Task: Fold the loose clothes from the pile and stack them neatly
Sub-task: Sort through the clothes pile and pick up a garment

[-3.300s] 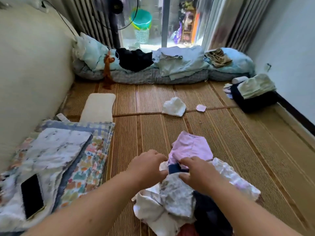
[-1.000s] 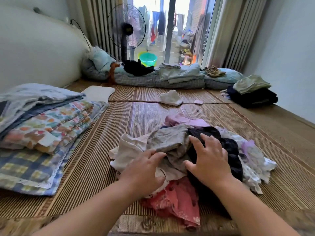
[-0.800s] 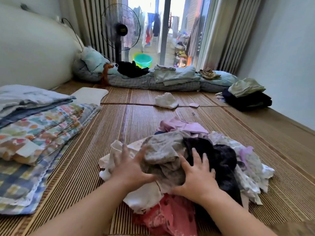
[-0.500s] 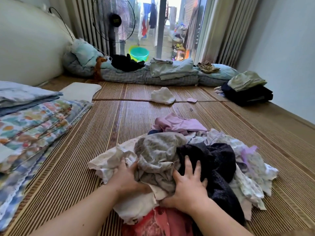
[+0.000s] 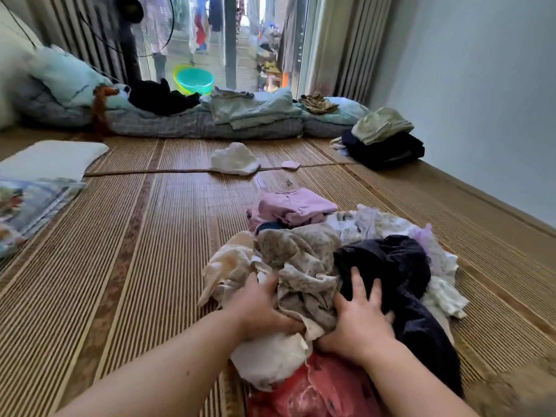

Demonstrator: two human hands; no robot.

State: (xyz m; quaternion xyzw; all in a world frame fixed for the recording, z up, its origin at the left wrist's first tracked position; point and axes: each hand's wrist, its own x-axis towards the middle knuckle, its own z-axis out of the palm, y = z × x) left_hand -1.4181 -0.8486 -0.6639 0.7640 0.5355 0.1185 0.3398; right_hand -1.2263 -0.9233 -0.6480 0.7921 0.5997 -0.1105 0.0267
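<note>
A: Far left, folded bedding (image 5: 33, 203) lies flat at the edge of the bamboo mat (image 5: 144, 251). It was probably set there to keep the middle free for folding.

B: And the task's own things?

A: The pile (image 5: 325, 266) sits on the mat directly in front of the person, still a loose heap. The left hand (image 5: 258, 308) is dug in where a cream garment (image 5: 228, 266) meets a beige patterned garment (image 5: 304, 260). Its fingers curl into the cloth with the tips buried, which looks like a hold for lifting one piece free.

B: Right hand?

A: The right hand (image 5: 361, 320) has its fingers (image 5: 358, 284) spread flat on a black garment (image 5: 397, 266), and the thumb is hidden. It is probably pinning the rest down so only one piece comes away. A lilac top (image 5: 294, 206) lies on the far side of the heap.

B: Further right?

A: By the wall there is a dark stack with a green piece on top (image 5: 382, 136), seemingly folded work.

B: Any labels?

A: No writing or brand can be read.
</note>
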